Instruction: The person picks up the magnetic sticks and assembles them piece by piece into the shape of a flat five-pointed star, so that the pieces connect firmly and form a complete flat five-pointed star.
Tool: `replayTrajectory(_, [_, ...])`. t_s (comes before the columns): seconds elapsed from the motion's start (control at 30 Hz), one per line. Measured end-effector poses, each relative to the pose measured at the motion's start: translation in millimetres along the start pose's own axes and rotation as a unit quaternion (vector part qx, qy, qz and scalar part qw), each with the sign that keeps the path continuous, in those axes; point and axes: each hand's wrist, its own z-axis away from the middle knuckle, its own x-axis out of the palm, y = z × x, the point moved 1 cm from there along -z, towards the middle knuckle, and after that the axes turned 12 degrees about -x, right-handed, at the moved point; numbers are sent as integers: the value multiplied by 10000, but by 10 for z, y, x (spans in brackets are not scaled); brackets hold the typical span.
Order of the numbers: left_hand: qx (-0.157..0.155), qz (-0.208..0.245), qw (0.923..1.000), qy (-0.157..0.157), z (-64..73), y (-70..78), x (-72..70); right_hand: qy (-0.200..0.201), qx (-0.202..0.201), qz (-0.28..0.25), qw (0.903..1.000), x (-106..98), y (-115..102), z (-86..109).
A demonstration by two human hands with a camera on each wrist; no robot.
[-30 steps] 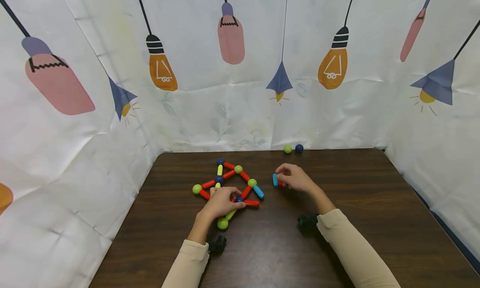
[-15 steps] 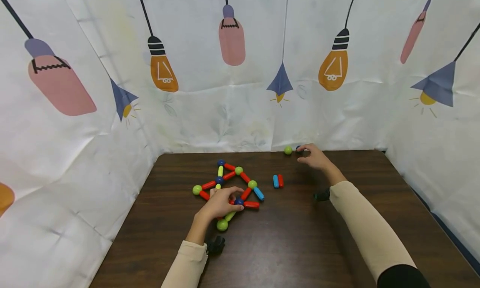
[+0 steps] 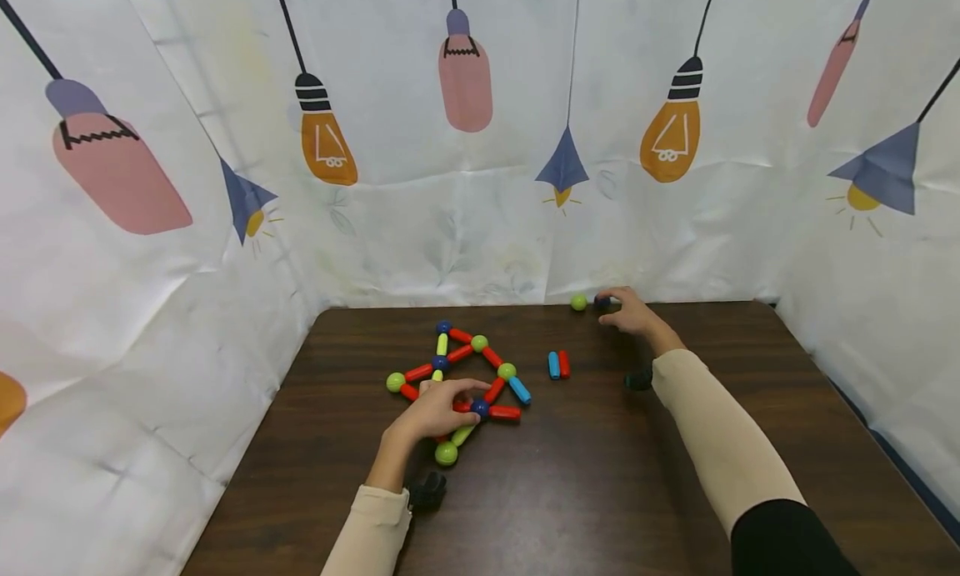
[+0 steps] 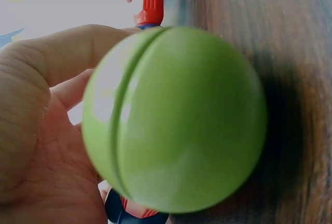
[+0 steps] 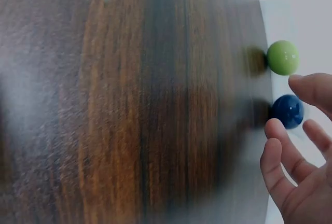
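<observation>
A ball-and-stick building frame (image 3: pixel 459 353) of red, yellow-green and blue parts lies on the table. My left hand (image 3: pixel 431 409) holds its near part, thumb and index finger on either side of a red stick by a dark blue ball (image 3: pixel 480 408). One green ball (image 4: pixel 181 120) of the frame fills much of the left wrist view, hiding what lies behind it. At the table's far edge, my right hand (image 3: pixel 633 316) reaches round a loose dark blue ball (image 5: pixel 288 111). Its thumb and fingers are spread about the ball, with a gap at the thumb. Beside it sits a loose green ball (image 5: pixel 282 58).
A loose blue stick (image 3: pixel 553 365) and a loose red stick (image 3: pixel 564 364) lie side by side, right of the frame. Behind the brown table (image 3: pixel 600 493) hangs a white cloth (image 3: pixel 480 217) printed with lamps.
My right hand has left the loose blue and red sticks and moved back to the dark blue ball at the far edge. The left hand stays at the frame.
</observation>
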Motion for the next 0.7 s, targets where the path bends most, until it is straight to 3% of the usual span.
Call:
replayTrajectory(0.3, [25,147,9998,-89,22,-1,2,-261,471,130,9985,18,30,-55])
replayTrajectory(0.7, [-20,55,10000,-27,21,2,-15,-592,369,355,9969,-45,-5,-7])
